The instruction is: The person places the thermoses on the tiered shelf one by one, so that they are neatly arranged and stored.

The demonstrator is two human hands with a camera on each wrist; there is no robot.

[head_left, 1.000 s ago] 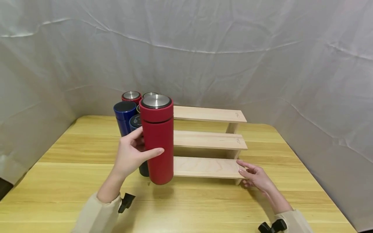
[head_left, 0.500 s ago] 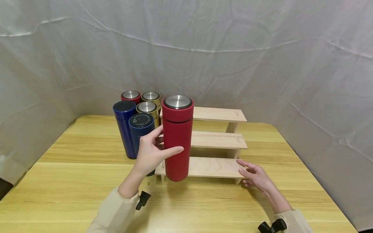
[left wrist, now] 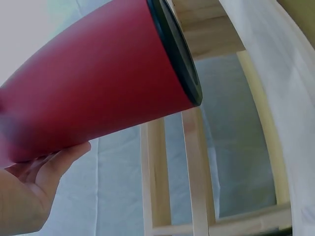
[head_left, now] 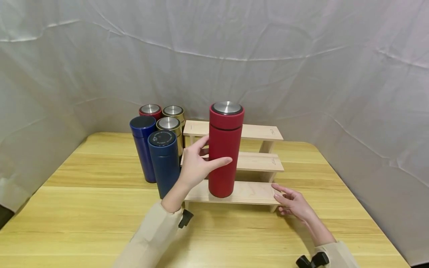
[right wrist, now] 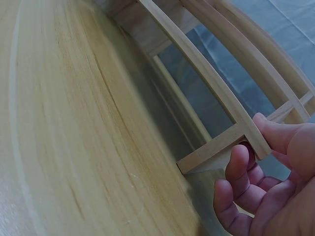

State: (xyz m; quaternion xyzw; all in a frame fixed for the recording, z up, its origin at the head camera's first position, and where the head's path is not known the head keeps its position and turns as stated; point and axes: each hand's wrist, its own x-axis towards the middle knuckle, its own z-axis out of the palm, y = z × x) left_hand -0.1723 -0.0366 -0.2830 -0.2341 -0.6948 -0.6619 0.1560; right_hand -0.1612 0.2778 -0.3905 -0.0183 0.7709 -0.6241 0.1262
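Observation:
My left hand (head_left: 193,166) grips a red thermos (head_left: 225,149) with a silver lid, fingers behind it and thumb across its front. The thermos is upright in front of a three-tier wooden display shelf (head_left: 258,192); whether its base touches the lowest tier cannot be told. In the left wrist view the red thermos (left wrist: 98,73) fills the upper left, with thumb and fingers below it. At the shelf's right end my right hand (head_left: 296,204) pinches the lowest board. The right wrist view shows the thumb above the board's end (right wrist: 253,132) and curled fingers beneath.
Left of the shelf several thermoses stand close together: a dark blue one (head_left: 164,163) in front, a brighter blue one (head_left: 143,149), gold ones (head_left: 169,123) and another red one (head_left: 150,109). A wood-grain table (head_left: 83,208) lies below, with grey-white cloth (head_left: 214,56) behind.
My left hand has carried the red thermos rightward, from in front of the other thermoses to in front of the shelf, and slightly farther from me. The right hand has stayed put.

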